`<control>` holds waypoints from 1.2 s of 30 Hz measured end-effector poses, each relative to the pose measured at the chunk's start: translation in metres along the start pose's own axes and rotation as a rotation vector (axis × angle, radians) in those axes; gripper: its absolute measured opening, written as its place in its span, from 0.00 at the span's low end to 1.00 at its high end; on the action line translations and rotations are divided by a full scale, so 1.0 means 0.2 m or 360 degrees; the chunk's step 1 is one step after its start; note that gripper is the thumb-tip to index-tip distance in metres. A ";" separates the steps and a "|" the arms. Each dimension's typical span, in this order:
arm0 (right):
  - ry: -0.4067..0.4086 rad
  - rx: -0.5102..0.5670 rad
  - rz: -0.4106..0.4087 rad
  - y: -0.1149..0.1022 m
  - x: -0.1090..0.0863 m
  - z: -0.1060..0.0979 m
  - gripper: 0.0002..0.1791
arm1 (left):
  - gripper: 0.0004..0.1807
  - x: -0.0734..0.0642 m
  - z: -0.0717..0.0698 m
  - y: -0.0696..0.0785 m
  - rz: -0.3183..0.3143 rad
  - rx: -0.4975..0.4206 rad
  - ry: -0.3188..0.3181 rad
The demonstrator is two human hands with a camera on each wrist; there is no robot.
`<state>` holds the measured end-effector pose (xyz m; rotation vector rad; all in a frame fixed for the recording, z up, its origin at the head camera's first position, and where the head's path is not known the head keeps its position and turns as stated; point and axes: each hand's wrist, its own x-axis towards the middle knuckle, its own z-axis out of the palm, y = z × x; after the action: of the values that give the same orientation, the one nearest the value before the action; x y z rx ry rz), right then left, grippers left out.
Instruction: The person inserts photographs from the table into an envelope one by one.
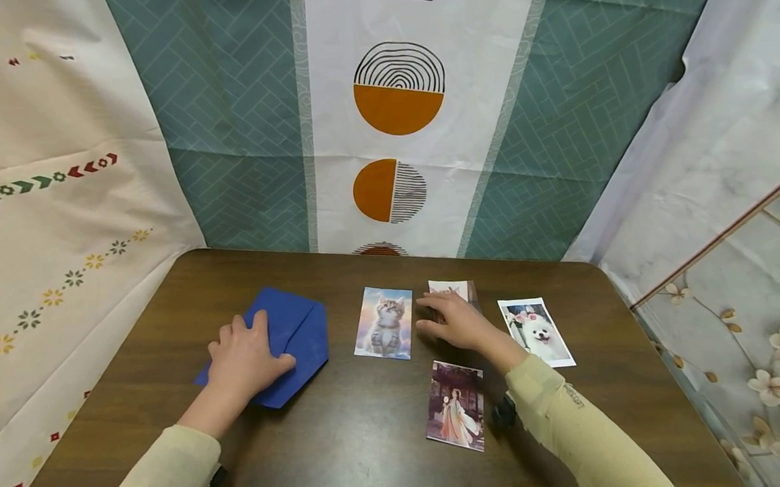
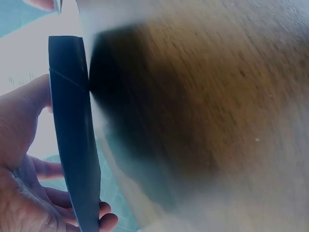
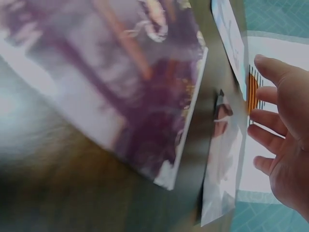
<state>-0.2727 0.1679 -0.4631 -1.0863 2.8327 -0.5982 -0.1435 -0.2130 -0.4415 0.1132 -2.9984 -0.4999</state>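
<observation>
Dark brown wood table [image 1: 347, 429], rounded far corners, glare [image 1: 368, 454] near front. Green-and-white cloth [image 1: 238, 119] hangs behind, orange-and-striped circles [image 1: 399, 110] down its middle. Cream cloth [image 1: 45, 239] with small coloured motifs at left; white floral cloth [image 1: 718, 307] with gold lines [image 1: 721, 238] at right.

At left the envelope [image 1: 306, 335] is blue, the table [image 1: 354, 436] brown; the upper cloth [image 1: 401, 146] has orange half-circles and black lines.

Place: a cloth-walled nook; home or studio, cannot tell
Table [image 1: 347, 444]: brown wood-grain top, rounded far corners
Far edge: teal-and-white printed curtain [image 1: 239, 134]
Left edge: cream patterned cloth [image 1: 58, 231]
Right edge: pale floral hanging [image 1: 718, 182]
</observation>
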 end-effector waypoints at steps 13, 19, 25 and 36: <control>-0.0009 0.0291 0.0211 0.05 0.16 -0.03 0.32 | 0.43 -0.02 0.03 0.03 0.0053 -0.0015 0.0121; -0.0046 0.0297 0.0297 0.06 0.22 -0.04 0.32 | 0.43 -0.01 0.05 0.05 0.0056 -0.0041 0.0166; -0.0103 0.0320 0.0397 0.07 0.28 -0.06 0.33 | 0.45 0.00 0.05 0.08 0.0066 -0.0069 0.0209; -0.0099 0.0410 0.0439 0.09 0.35 -0.07 0.34 | 0.45 0.01 0.07 0.13 0.0073 -0.0132 0.0274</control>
<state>-0.3388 0.1395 -0.4500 -0.6476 2.6873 -0.8535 -0.1492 -0.1853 -0.4453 0.0764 -2.8015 -0.5770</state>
